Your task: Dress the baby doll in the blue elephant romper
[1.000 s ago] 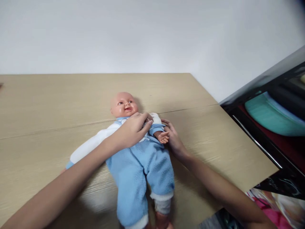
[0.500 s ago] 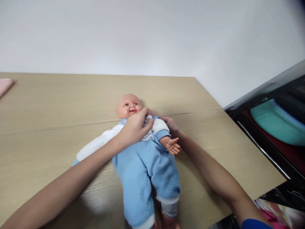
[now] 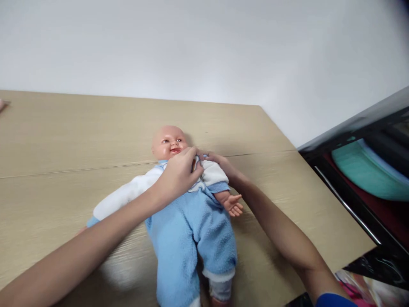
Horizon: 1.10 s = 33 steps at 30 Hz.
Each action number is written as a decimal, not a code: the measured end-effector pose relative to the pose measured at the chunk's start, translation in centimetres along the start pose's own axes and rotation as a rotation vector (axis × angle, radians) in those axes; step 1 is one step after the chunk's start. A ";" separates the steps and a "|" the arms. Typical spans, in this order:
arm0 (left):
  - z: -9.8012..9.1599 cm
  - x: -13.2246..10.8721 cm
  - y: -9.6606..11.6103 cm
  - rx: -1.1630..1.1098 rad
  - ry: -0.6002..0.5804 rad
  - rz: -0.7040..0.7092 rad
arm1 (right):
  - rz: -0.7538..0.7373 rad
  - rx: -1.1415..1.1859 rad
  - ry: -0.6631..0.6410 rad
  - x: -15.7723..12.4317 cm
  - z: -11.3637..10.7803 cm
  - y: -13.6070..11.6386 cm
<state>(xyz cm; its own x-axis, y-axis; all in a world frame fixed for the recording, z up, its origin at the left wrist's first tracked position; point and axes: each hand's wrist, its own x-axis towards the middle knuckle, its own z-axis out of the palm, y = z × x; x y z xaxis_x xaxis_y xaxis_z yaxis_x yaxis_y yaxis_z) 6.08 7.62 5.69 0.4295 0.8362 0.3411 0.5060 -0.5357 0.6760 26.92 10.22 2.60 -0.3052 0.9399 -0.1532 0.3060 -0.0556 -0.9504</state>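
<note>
Hard, glossy-headed doll [image 3: 188, 204] lies face-up mid-table, in nubbly blue-white fleece suit [image 3: 175, 243]. Left hand [image 3: 181, 170] half-curled over chest; right hand's [image 3: 223, 165] fingers bent at white shoulder; grip on cloth cannot be told. Wood-grain table [image 3: 70, 132] stretches wide leftward, narrower toward slanting right edge.

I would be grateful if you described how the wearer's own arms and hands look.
Both the left hand and the right hand are ungloved, with no ring, watch or bracelet showing. The left arm is bare as far as it shows; on the right arm, the edge of a plain blue sleeve appears above the elbow.
</note>
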 end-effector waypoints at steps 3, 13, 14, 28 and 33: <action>0.1 0.1 -0.2 0.032 -0.002 0.002 | 0.009 -0.071 -0.043 -3.5 -1.7 -2.0; 0.6 0.0 0.0 0.225 -0.009 -0.016 | -0.239 -1.063 -0.174 -8.2 -7.3 -5.2; 0.6 -0.1 0.0 0.228 -0.010 -0.014 | -0.240 -1.056 -0.171 -8.0 -7.0 -4.7; 0.4 -0.3 0.3 0.289 -0.069 -0.045 | -0.329 -0.959 -0.112 -5.8 -3.6 -0.6; 0.6 -0.4 0.6 0.344 -0.071 -0.086 | -0.294 -1.045 -0.128 -5.9 -5.1 0.0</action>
<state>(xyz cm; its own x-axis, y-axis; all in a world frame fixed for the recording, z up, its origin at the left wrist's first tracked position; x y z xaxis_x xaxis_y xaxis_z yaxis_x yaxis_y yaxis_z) 6.64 6.88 5.56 0.4194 0.8760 0.2382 0.7594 -0.4823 0.4367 33.35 6.44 4.88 -0.5649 0.8241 -0.0420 0.8017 0.5360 -0.2646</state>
